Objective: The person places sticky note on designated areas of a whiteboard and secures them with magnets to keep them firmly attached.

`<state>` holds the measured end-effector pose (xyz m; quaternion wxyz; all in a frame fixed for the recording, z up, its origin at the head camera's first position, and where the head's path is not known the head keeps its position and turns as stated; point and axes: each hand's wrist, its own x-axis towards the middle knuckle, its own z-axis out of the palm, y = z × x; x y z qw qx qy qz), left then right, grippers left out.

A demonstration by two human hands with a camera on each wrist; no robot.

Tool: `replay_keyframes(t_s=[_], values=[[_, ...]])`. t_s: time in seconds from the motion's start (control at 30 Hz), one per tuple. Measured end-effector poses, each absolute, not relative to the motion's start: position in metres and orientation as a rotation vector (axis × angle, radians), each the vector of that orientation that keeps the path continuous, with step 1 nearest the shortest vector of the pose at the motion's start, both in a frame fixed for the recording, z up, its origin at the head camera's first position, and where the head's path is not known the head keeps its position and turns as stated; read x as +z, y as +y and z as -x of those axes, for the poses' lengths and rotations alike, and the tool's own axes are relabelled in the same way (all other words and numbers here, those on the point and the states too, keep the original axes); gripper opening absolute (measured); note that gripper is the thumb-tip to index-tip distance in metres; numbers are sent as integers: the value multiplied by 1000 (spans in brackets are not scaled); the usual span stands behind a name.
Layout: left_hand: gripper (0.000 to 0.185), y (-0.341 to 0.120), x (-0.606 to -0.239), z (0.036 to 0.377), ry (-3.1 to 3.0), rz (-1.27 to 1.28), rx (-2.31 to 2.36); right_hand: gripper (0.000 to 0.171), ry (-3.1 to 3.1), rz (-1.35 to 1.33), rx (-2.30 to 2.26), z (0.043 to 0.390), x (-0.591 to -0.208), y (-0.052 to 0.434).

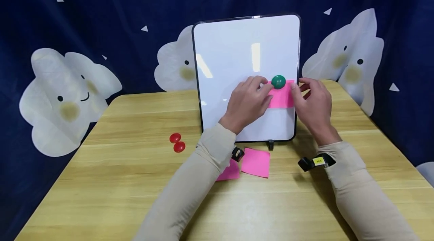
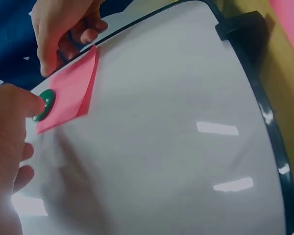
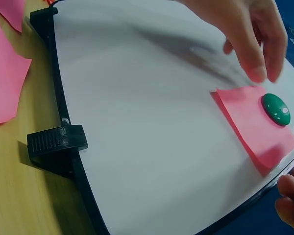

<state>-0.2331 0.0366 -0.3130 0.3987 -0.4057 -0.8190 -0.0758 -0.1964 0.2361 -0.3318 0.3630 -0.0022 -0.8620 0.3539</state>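
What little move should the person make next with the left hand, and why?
Probably draw the left hand back: the green magnet already sits over the upper part of the pink note on the whiteboard, and the right-wrist view shows a gap between hand and magnet.

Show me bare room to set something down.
Bare table spreads left of the two red discs; another patch lies between the left sleeve and right sleeve, nearer the camera than the pink notes below the whiteboard. The board's upper part is bare too. It's crowded around those notes and at the green disc, between the left hand and right hand.
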Motion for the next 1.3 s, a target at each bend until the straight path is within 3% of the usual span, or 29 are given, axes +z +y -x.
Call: replay_keyframes(t_s=[0.4, 0.83, 1.3], values=[[21, -8, -331, 214, -2083, 1101, -276, 32, -2292, -75, 856, 182, -338, 232], [17, -52, -357, 194, -2132, 1160, -299, 7, -2339, -497, 821, 170, -355, 218], [12, -93, -373, 189, -2250, 1148, -365, 5, -2701, -685, 765, 158, -363, 200]])
